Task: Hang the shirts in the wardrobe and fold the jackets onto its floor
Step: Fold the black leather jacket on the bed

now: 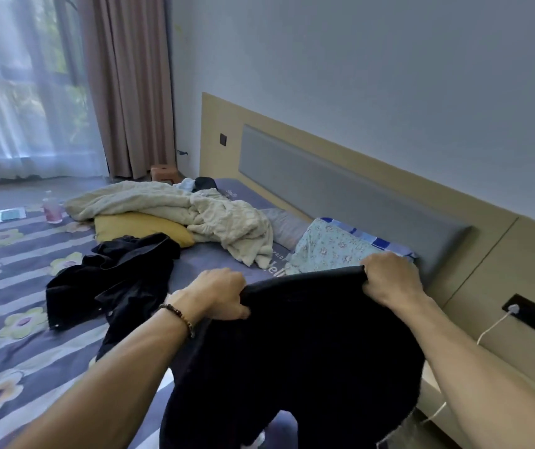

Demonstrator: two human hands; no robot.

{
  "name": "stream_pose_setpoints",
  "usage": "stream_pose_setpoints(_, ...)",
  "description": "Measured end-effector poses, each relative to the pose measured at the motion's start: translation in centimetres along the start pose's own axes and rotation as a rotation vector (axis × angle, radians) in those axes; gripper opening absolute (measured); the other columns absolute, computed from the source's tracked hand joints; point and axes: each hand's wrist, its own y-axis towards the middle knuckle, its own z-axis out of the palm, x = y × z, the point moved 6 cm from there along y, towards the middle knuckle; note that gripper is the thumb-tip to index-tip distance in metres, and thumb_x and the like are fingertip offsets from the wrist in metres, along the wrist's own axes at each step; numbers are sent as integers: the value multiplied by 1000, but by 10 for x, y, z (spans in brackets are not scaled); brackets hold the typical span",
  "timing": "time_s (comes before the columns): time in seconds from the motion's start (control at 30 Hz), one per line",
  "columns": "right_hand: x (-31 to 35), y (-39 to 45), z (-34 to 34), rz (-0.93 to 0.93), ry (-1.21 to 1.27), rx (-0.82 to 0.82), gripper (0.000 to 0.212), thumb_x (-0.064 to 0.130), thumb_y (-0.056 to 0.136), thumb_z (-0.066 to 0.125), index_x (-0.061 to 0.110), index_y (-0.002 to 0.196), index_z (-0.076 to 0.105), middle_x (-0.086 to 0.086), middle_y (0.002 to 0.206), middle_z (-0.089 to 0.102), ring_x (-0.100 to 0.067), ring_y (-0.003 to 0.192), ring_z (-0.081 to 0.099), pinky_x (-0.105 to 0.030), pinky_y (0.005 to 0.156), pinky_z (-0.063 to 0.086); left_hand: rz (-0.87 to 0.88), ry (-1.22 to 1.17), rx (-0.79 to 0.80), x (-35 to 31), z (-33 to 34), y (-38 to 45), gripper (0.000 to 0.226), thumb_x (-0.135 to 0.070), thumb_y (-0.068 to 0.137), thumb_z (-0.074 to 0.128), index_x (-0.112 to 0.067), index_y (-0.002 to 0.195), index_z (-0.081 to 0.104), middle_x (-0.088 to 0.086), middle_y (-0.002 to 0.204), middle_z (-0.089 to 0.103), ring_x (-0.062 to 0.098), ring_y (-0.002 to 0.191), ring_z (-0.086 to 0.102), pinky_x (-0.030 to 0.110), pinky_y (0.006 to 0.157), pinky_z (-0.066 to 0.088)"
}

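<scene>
I hold a black garment (pixel 308 351) up in front of me over the bed. My left hand (pixel 220 294) grips its top edge on the left, and my right hand (pixel 390 277) grips the same edge on the right. The cloth hangs down between my forearms and hides the bed's near corner. A second black garment (pixel 114 280) with metal snaps lies crumpled on the flowered bedsheet (pixel 16 319), left of my left hand. No wardrobe is in view.
A cream blanket (pixel 194 212), a yellow pillow (pixel 136 226) and a floral pillow (pixel 330 247) lie near the grey headboard (pixel 340 189). A pink bottle (pixel 52 210) stands on the far side. A white cable (pixel 492 325) hangs from a wall socket at right. Curtains cover the window at left.
</scene>
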Motion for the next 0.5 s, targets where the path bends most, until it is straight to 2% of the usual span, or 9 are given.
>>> stream_pose_setpoints(0.1,6,-4,-14,-4,39,-101,25,22,80,57,18,104,65,-7,107,61,-33,95,64,-35,72,47,-115,-159,153,3,36,-9,40,-52,72,71,-20,93,61,3,96,64,27,92,61,31,68,40)
stream_pose_setpoints(0.2,17,-6,-28,-35,43,-168,36,19,80,57,11,115,56,-12,107,64,-37,94,65,-37,71,48,-184,-185,282,8,66,-19,40,-48,66,73,-28,99,63,-1,96,67,25,94,63,33,75,48)
stream_pose_setpoints(0.27,17,-12,-30,-34,75,-197,45,17,79,60,7,122,50,-17,113,58,-40,90,64,-37,64,43,-221,-176,260,9,77,-24,28,-38,72,59,-26,97,58,2,104,67,28,101,63,40,91,47)
stream_pose_setpoints(0.3,15,-17,-30,-26,98,-222,47,16,78,61,6,122,49,-18,115,54,-40,88,62,-37,61,39,-270,-215,212,11,79,-27,24,-32,74,50,-21,95,55,7,108,67,32,103,62,42,93,45)
stream_pose_setpoints(0.33,11,-21,-31,-10,122,-254,47,15,75,63,5,120,50,-18,114,50,-39,88,60,-35,58,36,-330,-295,160,13,78,-29,21,-29,75,44,-16,91,52,14,110,66,37,102,61,40,89,46)
stream_pose_setpoints(0.4,4,-29,-35,29,121,-289,45,17,74,63,7,116,52,-18,112,51,-38,94,56,-34,58,36,-420,-534,61,14,65,-34,15,-20,83,41,-7,81,48,29,96,63,44,88,61,34,66,44)
stream_pose_setpoints(0.43,0,-35,-35,45,97,-261,42,18,77,62,7,116,52,-18,110,55,-39,95,58,-35,60,39,-456,-675,17,11,56,-38,15,-14,86,41,-4,76,46,31,81,59,42,72,60,31,56,39)
stream_pose_setpoints(0.5,-8,-43,-32,93,108,-152,35,19,83,57,5,115,52,-20,109,63,-40,98,62,-37,68,42,-571,-938,-73,6,33,-45,18,-5,87,39,-2,70,45,18,58,50,29,43,51,25,43,36)
